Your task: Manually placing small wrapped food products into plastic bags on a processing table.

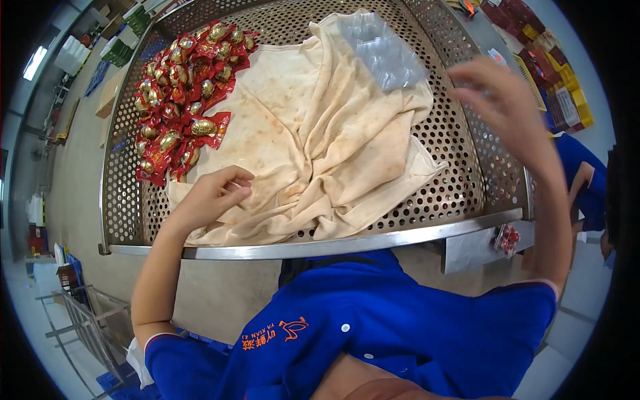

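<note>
A cream cloth [280,145] with brownish stains lies rumpled in a perforated stainless-steel tray [435,200]. Just above the cloth's near left part is my left hand [217,195], empty, its fingers loosely bent and apart. My right hand [500,105], blurred, hovers over the tray's right wall with fingers spread; nothing shows in it. Heaped at the tray's left are many gold, egg-shaped pieces in red and clear plastic wrappers [172,107]. Clear plastic packaging [387,55], perhaps moulded blister trays, rests on the cloth's far right corner.
A raised metal rim [320,248] runs along the tray's near side. Beyond its right wall stand red and yellow crates [565,95]. Another person in blue [582,175] is at the right. A metal frame cart [92,325] stands at the lower left.
</note>
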A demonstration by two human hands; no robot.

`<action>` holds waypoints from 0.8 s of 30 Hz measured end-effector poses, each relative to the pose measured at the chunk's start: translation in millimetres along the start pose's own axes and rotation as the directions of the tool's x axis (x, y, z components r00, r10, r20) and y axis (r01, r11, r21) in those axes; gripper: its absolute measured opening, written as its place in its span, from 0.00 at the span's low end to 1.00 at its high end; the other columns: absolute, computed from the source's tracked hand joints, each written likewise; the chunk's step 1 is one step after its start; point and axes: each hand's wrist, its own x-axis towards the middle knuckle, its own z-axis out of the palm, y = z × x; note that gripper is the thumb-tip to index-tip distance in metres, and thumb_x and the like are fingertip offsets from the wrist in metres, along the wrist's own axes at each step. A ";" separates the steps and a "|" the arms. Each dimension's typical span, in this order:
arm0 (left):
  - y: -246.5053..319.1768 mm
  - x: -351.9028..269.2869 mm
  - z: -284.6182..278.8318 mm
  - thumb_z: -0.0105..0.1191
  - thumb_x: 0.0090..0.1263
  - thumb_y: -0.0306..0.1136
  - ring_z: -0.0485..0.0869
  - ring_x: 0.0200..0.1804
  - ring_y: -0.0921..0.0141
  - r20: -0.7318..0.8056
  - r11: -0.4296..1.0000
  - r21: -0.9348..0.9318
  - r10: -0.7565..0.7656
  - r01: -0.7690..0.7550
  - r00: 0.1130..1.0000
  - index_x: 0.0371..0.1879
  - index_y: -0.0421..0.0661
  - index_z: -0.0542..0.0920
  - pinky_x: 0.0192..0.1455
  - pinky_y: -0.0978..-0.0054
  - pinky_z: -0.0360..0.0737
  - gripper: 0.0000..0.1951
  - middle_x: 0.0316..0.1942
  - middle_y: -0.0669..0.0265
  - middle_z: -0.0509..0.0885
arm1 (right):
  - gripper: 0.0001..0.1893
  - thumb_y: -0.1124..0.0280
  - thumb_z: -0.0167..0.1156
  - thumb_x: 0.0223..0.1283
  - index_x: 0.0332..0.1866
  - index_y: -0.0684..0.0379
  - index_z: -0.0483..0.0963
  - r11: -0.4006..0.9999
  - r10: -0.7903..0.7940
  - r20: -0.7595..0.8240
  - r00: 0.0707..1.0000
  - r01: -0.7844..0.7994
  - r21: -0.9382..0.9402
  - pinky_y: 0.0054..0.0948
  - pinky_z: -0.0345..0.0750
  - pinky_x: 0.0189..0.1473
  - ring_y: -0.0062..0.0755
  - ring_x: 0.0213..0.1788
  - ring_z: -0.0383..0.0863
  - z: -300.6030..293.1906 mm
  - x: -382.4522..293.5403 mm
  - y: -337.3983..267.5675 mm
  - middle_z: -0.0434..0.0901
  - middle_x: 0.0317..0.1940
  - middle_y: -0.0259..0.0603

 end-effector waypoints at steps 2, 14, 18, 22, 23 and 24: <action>4.0 -1.5 -1.9 0.57 0.70 0.30 0.84 0.43 0.74 0.073 0.998 -0.006 0.067 -0.067 0.995 0.51 0.39 0.79 0.46 0.75 0.79 0.14 0.42 0.64 0.84 | 0.09 0.67 0.61 0.59 0.42 0.58 0.79 0.900 -0.063 0.202 0.977 0.143 -0.411 0.34 0.78 0.48 0.37 0.46 0.81 57.1 29.8 21.4 0.81 0.43 0.39; 26.3 -8.9 -11.6 0.60 0.63 0.37 0.79 0.51 0.56 0.314 0.685 0.457 0.472 -0.567 0.824 0.51 0.42 0.77 0.52 0.61 0.77 0.19 0.47 0.57 0.80 | 0.06 0.68 0.59 0.57 0.33 0.57 0.80 0.888 0.170 0.486 0.857 0.081 -0.453 0.40 0.77 0.44 0.41 0.39 0.84 102.7 112.0 108.0 0.83 0.30 0.42; 27.7 64.4 -1.6 0.62 0.61 0.38 0.76 0.58 0.57 0.254 0.484 0.546 0.682 -0.684 0.686 0.55 0.40 0.74 0.57 0.62 0.75 0.25 0.55 0.55 0.77 | 0.09 0.65 0.55 0.64 0.40 0.59 0.77 0.876 0.163 0.262 0.951 -0.018 -0.482 0.44 0.76 0.44 0.46 0.42 0.82 106.9 125.3 77.2 0.83 0.36 0.46; 46.9 167.4 23.4 0.64 0.58 0.38 0.70 0.66 0.57 0.106 0.354 0.644 0.837 -0.678 0.538 0.62 0.42 0.70 0.64 0.61 0.71 0.32 0.63 0.53 0.71 | 0.10 0.66 0.54 0.66 0.46 0.60 0.73 0.880 0.177 -0.085 0.980 -0.197 -0.433 0.39 0.75 0.47 0.49 0.43 0.81 99.4 133.1 65.7 0.82 0.41 0.46; 47.7 189.1 31.3 0.64 0.57 0.38 0.69 0.66 0.57 0.045 0.346 0.683 0.859 -0.643 0.510 0.63 0.44 0.69 0.64 0.60 0.70 0.33 0.64 0.53 0.71 | 0.10 0.66 0.53 0.68 0.46 0.61 0.73 0.920 0.174 -0.231 0.957 -0.242 -0.309 0.37 0.74 0.47 0.46 0.42 0.81 93.4 138.5 61.4 0.82 0.40 0.46; 51.1 203.0 38.6 0.65 0.56 0.39 0.69 0.67 0.57 -0.012 0.345 0.714 0.876 -0.609 0.482 0.64 0.45 0.69 0.64 0.60 0.70 0.35 0.65 0.54 0.70 | 0.09 0.66 0.52 0.69 0.45 0.61 0.73 0.948 0.191 -0.363 0.912 -0.268 -0.173 0.35 0.74 0.48 0.43 0.41 0.80 88.5 140.8 56.3 0.82 0.39 0.46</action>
